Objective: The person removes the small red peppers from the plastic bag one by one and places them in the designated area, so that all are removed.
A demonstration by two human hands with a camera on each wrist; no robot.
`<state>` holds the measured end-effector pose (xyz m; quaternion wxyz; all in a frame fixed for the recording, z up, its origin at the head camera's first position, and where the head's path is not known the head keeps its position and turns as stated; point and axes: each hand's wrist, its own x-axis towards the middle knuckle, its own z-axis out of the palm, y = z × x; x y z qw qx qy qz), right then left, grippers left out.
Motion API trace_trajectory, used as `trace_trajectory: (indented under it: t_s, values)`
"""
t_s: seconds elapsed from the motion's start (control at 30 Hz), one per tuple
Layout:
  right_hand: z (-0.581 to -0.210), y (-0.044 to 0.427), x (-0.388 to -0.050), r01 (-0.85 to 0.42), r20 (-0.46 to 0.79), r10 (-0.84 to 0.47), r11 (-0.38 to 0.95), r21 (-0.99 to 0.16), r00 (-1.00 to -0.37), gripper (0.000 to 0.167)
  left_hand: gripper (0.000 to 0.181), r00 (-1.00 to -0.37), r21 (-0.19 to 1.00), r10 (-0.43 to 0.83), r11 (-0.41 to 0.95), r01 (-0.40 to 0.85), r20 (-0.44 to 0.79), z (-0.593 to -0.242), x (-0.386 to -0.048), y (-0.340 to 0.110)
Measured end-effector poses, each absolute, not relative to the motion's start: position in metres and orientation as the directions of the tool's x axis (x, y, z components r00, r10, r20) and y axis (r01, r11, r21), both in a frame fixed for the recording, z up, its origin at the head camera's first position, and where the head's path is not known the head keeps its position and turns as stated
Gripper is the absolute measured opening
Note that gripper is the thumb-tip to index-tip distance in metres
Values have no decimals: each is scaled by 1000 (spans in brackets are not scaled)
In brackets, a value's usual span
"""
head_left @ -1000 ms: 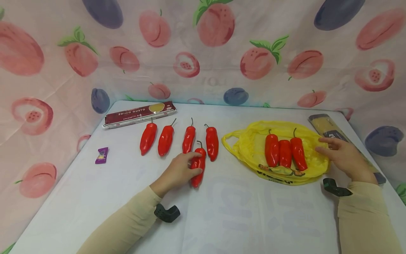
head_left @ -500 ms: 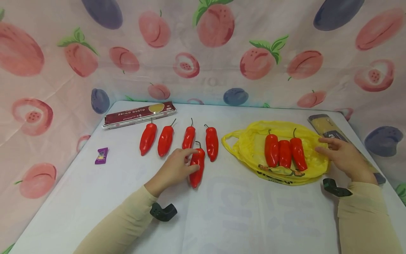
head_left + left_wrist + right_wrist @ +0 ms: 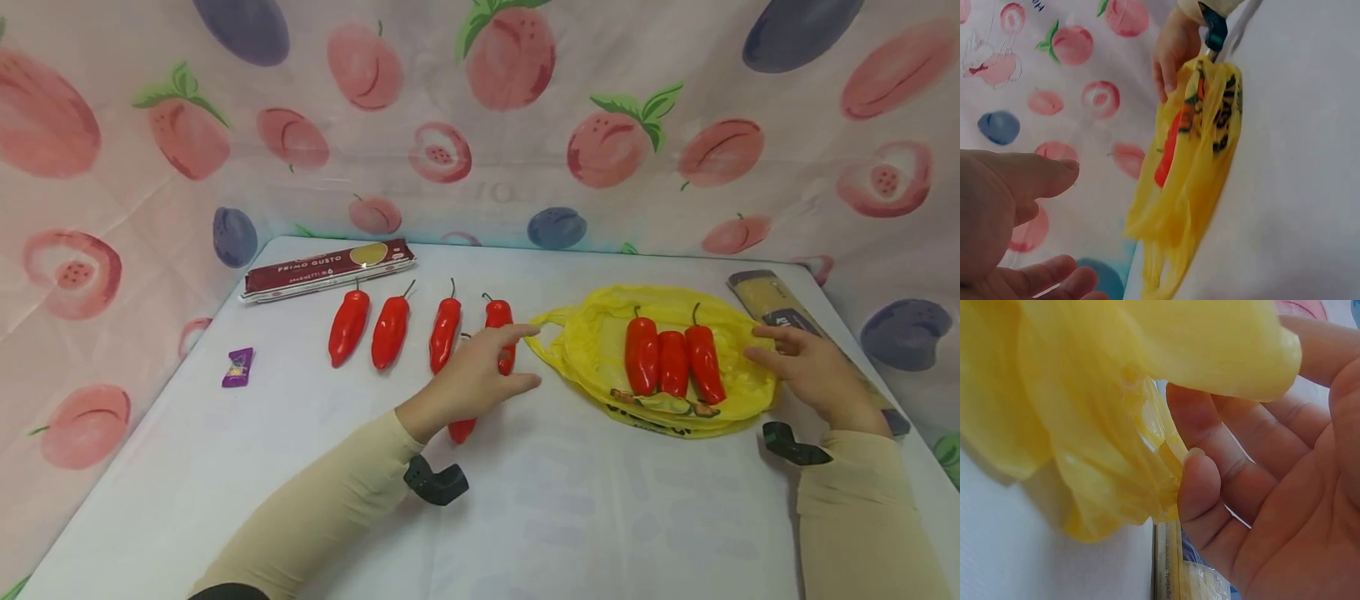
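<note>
My left hand reaches over a red pepper whose tip and stem show around it. Its thumb and fingers point apart toward the bag's handle and hold nothing; the left wrist view also shows this hand empty. Several red peppers lie in a row behind it. The yellow plastic bag lies spread on the table with three red peppers in its opening. At the bag's right rim, my right hand grips the plastic; in the right wrist view its curled fingers meet the film.
A dark red spaghetti packet lies at the back left, with a small purple wrapped sweet nearer the left edge. Behind my right hand, another long pasta packet runs along the right edge. A fruit-print cloth rises behind the table.
My left hand has let go of the front pepper and moved right, its fingers spreading over it. That pepper shifted slightly left beforehand. My right hand and the bag have stayed in place.
</note>
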<state>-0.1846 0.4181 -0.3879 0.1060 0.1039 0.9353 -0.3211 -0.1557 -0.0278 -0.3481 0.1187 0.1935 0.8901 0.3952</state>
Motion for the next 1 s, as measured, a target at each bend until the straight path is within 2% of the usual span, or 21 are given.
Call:
trace_trajectory:
  t_s: [0.23,0.53,0.77,1.0]
  values:
    - [-387,416,-184,275,-274,131,757,-593,-953,91,59,-834,779,551,540,317,-43,-348,-166,14]
    - [-386,416,-183,280,-279,132,748,-601,-951,90,61,-807,764,590,535,361,-32,-358,-182,62]
    - [-387,417,-184,283,-277,138,753,-594,-951,90,61,-816,769,578,533,354,-26,-371,-196,91]
    - [-388,418,-185,272,-269,132,756,-595,-954,89,63,-840,765,536,575,289,-85,-384,-200,110]
